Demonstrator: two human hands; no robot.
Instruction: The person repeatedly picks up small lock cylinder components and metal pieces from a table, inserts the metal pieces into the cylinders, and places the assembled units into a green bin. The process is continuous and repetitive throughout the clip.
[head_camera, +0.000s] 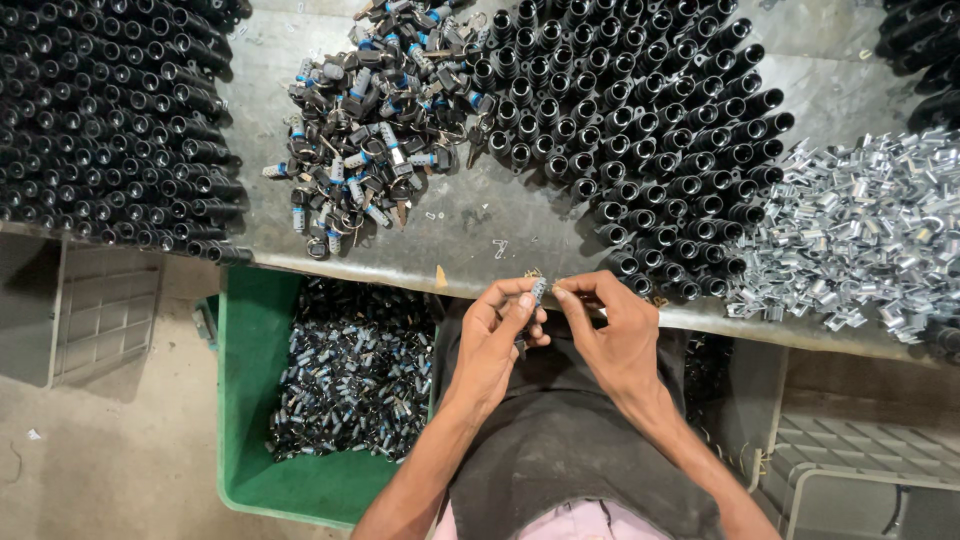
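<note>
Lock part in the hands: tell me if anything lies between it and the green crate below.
Nothing visible does. Both the left hand and right hand pinch the lock part at the table edge; the green crate sits open, lower left.

This is a small assembly workshop. A worn metal desk (470, 215) carries big stacks of black tubes (650, 130), a heap of keys with lock cylinders (370, 120) and a pile of shiny metal clips (860, 230). A green crate (245, 400) full of finished parts stands on the concrete floor (100, 460).
</note>
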